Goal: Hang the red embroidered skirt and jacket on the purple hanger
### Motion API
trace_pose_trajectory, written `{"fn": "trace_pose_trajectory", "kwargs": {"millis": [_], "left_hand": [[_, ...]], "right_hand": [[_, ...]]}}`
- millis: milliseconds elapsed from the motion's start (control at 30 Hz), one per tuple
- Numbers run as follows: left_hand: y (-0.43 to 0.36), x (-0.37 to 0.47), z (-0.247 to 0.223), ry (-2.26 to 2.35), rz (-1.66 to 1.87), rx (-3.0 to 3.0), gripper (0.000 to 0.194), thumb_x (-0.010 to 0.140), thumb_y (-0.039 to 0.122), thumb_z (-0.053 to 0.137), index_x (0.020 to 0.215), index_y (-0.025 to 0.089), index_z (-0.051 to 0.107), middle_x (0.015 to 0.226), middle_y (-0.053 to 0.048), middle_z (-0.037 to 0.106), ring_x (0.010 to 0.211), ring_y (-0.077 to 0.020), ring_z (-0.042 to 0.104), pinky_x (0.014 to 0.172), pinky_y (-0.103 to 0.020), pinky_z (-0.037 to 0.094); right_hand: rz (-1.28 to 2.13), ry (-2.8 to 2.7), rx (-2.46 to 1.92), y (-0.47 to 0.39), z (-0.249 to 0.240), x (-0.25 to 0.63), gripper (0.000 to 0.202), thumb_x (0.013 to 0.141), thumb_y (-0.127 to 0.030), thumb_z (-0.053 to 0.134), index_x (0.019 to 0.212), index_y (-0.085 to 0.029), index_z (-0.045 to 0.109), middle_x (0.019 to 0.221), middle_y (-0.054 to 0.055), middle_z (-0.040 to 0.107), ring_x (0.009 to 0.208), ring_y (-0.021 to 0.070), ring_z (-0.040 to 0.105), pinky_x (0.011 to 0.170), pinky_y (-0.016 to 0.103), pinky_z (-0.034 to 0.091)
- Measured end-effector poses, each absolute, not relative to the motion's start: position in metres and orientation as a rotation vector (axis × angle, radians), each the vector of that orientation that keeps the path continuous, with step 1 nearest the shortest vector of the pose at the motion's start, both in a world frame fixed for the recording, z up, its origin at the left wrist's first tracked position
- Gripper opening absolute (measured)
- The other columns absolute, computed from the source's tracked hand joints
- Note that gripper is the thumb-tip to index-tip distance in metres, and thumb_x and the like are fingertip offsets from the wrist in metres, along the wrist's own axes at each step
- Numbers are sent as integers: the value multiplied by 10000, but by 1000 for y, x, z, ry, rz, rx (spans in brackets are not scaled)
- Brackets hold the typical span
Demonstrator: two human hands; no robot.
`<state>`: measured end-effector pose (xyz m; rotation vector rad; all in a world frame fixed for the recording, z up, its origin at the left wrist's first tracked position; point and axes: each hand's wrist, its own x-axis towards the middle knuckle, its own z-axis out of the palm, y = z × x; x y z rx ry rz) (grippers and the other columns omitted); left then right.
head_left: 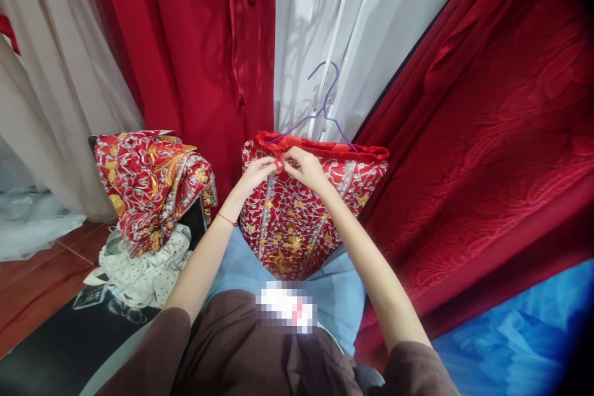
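A red garment (290,223) with silver and gold embroidery hangs over my lap, with a purple wire hanger (323,108) inside its top edge. At the upper left of that edge, both my hands meet at a small red ribbon (279,164). My left hand (256,174) pinches the ribbon from the left, wrist bent inward. From the right, my right hand (304,168) closes its thumb and fingers on the same ribbon. Whether the ribbon is knotted or looped there is too small to tell.
A second embroidered red garment (153,179) is draped over a dark object at left, above a white dotted cloth (148,272). Sunglasses (126,309) lie on a black surface. Red dresses (185,31), a white gown (315,25) and blue fabric (520,334) surround me.
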<state>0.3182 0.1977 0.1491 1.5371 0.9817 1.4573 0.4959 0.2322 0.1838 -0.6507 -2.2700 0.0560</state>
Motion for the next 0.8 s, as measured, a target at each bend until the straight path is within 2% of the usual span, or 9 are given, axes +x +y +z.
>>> {"fn": "trace_pose_trajectory", "kwargs": {"millis": [100,167,267,367,567,800], "left_hand": [[203,316,153,1066,1585,1498,188,918,368,542,848,195,522,612,49,578,437,-48,391,459,-184,242],[204,312,158,1259,1689,1612,168,954,348,486,858,210,486,622,38,603,467,-71,464,501,-194,307],[199,304,165,1689,1753,1858,160,967,378,484,924,228,519,723,-1,683,631,-138,620,617,-233,396],[195,298,169,1950,1729,1962,189,985,394,451,1006,234,549,806,-31,718,755,-186,680,686,-256,425],[197,292,169,2132,1577,2113,294,1017,387,361,1094,196,570,874,-80,727,809,-209,697,704,-257,433],[198,281,171,2254,1502,2223,325,1016,383,346,1068,202,610,1041,-114,712,927,-225,669,700,-262,433]], "right_hand": [[82,-2140,-726,238,183,494,147,863,-250,526,919,-184,645,959,63,686,827,180,615,717,262,434],[70,-2071,-787,240,184,496,150,860,-232,505,918,-182,634,950,67,691,804,182,617,721,271,437],[-37,-2010,-932,239,188,501,188,896,-241,458,955,-184,628,961,81,699,790,193,616,696,283,418],[-252,-2005,-1087,235,192,506,227,925,-250,427,1009,-176,624,1003,105,696,791,207,613,655,287,374],[-553,-2085,-1265,232,198,509,289,923,-197,370,1086,-128,599,1027,155,672,729,216,601,596,300,310],[-568,-2112,-1329,234,198,508,291,889,-178,389,1102,-99,570,1010,194,659,755,249,625,636,321,344]]}}
